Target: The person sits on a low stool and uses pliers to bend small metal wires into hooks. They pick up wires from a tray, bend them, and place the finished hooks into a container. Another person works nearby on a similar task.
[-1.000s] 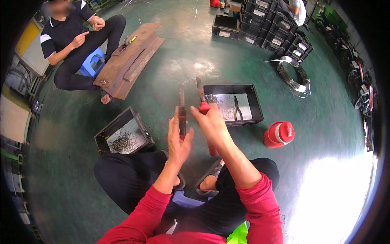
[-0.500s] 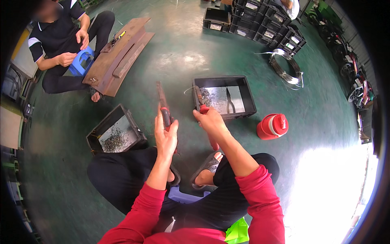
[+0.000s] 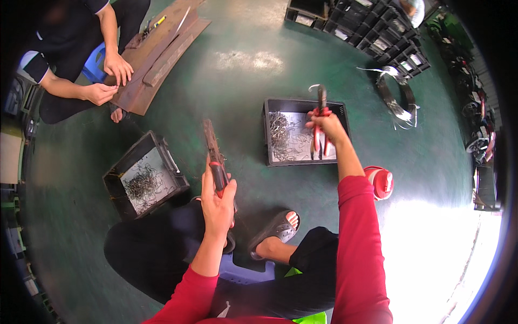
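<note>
Head view: the left hand (image 3: 217, 204) grasps rusty pliers (image 3: 214, 154), tip forward. The right hand (image 3: 332, 127) grips red-handled pliers (image 3: 322, 99) over a black box (image 3: 266, 132); a bent wire (image 3: 313, 86) shows at their tip. A second box (image 3: 129, 157) sits left of the left hand.

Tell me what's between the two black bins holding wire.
In the head view, the left hand and its pliers show between them, over green floor.

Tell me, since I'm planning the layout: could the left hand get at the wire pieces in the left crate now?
Probably yes, though the left hand holds pliers; the left crate is open-topped, with nothing visibly covering the wire pieces.
</note>
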A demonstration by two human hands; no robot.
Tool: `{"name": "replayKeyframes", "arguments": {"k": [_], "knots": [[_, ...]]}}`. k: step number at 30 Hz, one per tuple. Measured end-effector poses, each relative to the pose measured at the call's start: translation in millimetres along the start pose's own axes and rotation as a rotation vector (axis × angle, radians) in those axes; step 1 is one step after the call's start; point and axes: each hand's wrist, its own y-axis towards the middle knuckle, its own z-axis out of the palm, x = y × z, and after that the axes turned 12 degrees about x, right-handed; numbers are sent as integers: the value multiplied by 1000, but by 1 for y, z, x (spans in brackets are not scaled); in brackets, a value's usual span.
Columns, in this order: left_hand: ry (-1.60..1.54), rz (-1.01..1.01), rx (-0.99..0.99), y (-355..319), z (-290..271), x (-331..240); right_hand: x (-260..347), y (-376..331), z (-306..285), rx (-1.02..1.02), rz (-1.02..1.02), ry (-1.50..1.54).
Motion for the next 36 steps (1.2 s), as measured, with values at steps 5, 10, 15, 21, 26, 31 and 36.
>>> {"name": "replayKeyframes", "arguments": {"k": [5, 10, 15, 21, 26, 31, 36], "knots": [[33, -142, 17, 15, 5, 11, 0, 59, -29, 0, 84, -6], [83, -89, 29, 22, 4, 29, -9, 90, -40, -5, 112, -66], [82, -74, 51, 20, -2, 31, -14, 73, -43, 25, 124, -54], [45, 49, 106, 11, -2, 15, -28, -36, -19, 54, 536, 91], [-56, 46, 177, -2, -4, 0, 14, -129, 22, 89, 621, -8], [-8, 97, 273, -21, 1, -15, 70, -185, 80, 96, 219, -61], [60, 224, 348, -36, 6, -27, 91, -211, 134, -27, 40, -245]]}}
